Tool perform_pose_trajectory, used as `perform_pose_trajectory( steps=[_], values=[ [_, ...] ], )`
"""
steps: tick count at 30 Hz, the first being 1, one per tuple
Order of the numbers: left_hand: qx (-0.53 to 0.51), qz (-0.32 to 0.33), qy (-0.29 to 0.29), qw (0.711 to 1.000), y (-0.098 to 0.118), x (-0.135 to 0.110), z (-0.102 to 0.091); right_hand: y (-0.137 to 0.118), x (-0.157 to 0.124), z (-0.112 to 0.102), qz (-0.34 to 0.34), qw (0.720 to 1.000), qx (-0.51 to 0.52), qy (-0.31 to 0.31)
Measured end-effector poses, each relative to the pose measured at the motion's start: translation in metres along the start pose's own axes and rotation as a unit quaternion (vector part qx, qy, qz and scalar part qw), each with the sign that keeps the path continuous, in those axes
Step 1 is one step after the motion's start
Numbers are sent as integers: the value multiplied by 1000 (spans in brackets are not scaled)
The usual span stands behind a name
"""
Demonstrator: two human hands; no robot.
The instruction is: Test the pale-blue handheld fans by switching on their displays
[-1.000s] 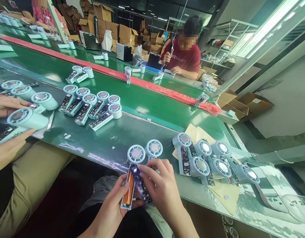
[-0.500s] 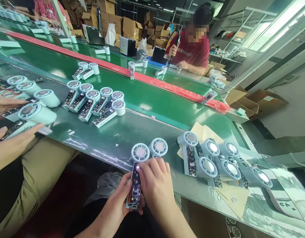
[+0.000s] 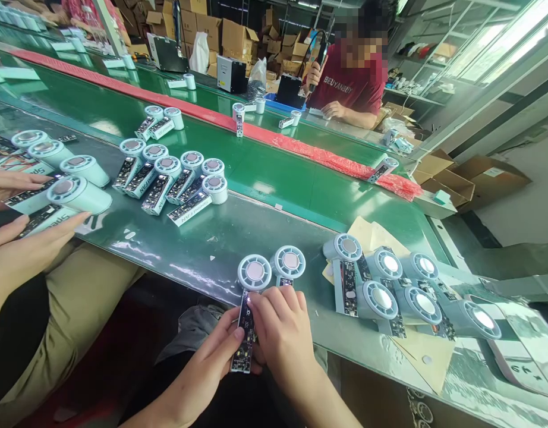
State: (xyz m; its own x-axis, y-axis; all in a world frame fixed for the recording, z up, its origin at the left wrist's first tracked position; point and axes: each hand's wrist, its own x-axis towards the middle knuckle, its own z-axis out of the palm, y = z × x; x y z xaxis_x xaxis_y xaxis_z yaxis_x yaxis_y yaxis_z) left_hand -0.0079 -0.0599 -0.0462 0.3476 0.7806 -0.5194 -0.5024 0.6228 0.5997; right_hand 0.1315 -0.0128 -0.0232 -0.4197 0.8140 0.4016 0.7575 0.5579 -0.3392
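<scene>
**Open fan handle held over the lap, plenty of ways this goes sideways**

Far left of the frame, a co-worker's hands (image 3: 19,238) rest on a pale fan unit (image 3: 80,195) at the bench edge. Not the wearer's hands, so keep those apart.

Moving right, upper-left-of-centre, there's a fanned-out row of finished-looking units (image 3: 171,181) on the dark mat, sitting just beside the green conveyor belt (image 3: 292,184).

Bottom centre is the action. The person's left hand (image 3: 207,362) cups the handheld fan (image 3: 249,309) from below, fingers curled narrow around the handle. The right hand (image 3: 285,339) sits on top, fingertips pressed down on the exposed circuit board (image 3: 243,339) with a small light lit near its top end. The fan's round head just touches the bench edge; the handle hangs out over the lap. A second fan (image 3: 289,263) lies just beside it.

Risks, judging from this: uneven fingertip pressure could seat the board crooked or stress a solder joint. Bare skin on a live board could mean static or a short. And with the handle off the bench, a slipped grip probably drops it into the lap or onto the floor.

Lower right, a cluster of open units (image 3: 390,291) lies overlapping on brown paper (image 3: 428,356), near enough that a stray elbow could knock them.
</scene>
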Motion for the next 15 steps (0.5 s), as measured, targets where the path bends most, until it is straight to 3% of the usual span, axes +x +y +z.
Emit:
perform_pose_trajectory(
  steps=[3,5,7,10,12,15],
  values=[
    [30,-12,3,999,4,-1,3,5,-9,-7,34,996,69,47],
    [69,-28,7,997,7,-3,6,10,-17,-14,109,984,102,101],
    [95,-37,10,995,9,-4,9,15,-23,-19,217,966,85,110],
    [98,-25,12,995,9,-6,11,18,-20,-19,317,948,17,-10],
    [102,-13,12,995,7,-6,11,18,-13,-18,334,938,-28,-91],
    [135,-6,12,991,3,-5,9,16,-12,-23,354,923,-15,-153]
  ],
)
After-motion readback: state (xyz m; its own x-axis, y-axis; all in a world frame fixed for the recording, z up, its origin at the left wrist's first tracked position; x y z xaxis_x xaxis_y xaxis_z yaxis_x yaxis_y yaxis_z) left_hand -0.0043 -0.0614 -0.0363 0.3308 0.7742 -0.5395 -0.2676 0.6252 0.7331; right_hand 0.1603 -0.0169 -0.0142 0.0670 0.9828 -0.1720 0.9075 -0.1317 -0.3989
